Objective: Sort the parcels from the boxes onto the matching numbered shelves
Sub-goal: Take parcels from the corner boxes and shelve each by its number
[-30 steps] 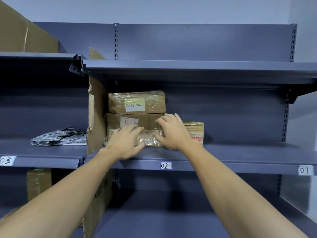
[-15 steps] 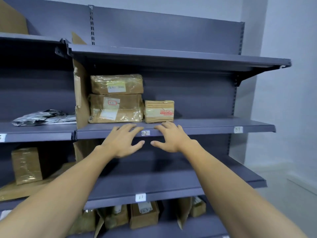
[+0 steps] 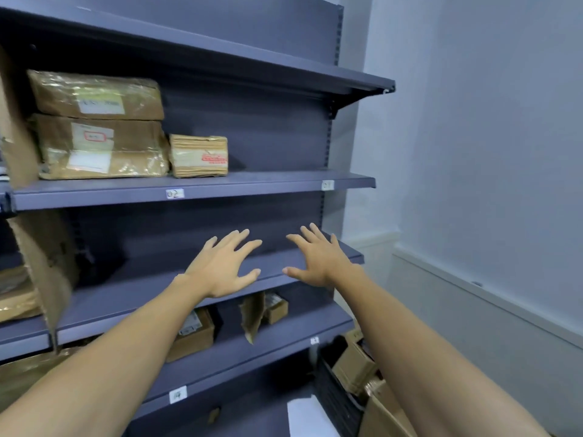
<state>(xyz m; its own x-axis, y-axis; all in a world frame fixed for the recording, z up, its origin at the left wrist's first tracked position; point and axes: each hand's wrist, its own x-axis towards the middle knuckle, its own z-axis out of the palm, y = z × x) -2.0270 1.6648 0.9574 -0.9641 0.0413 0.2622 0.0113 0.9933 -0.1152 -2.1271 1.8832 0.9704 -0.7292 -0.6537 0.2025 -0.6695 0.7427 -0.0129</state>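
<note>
Two hands: my left hand (image 3: pixel 225 266) and my right hand (image 3: pixel 318 261) hang in the air in front of the shelves. They hold nothing.
Fingers (image 3: pixel 236 241): spread wide and straight on both hands.
Parcels on the shelf: three brown parcels sit on the shelf (image 3: pixel 268 186) with the 02 tag (image 3: pixel 174 193). The big parcel (image 3: pixel 101 149) has a flat parcel (image 3: pixel 94 96) on top. The small parcel (image 3: pixel 198 156) stands just to the right of the big one, touching it.
Parcels left to sort: I think they are down in the boxes (image 3: pixel 380 414), low on my right by the floor. I cannot see what is in them.
How a parcel will feel: I guess stiff, like a cardboard box. The shiny wrap looks slippery. A small one should be light. A big one may be heavy.
Where to hold: I would put one hand flat on each side and squeeze a little. For a big one I would slide my fingers under the bottom. I would not pull on the loose wrap, as it could tear.
Next move, I think: reach down to the boxes, pick one parcel and read its number.
</note>
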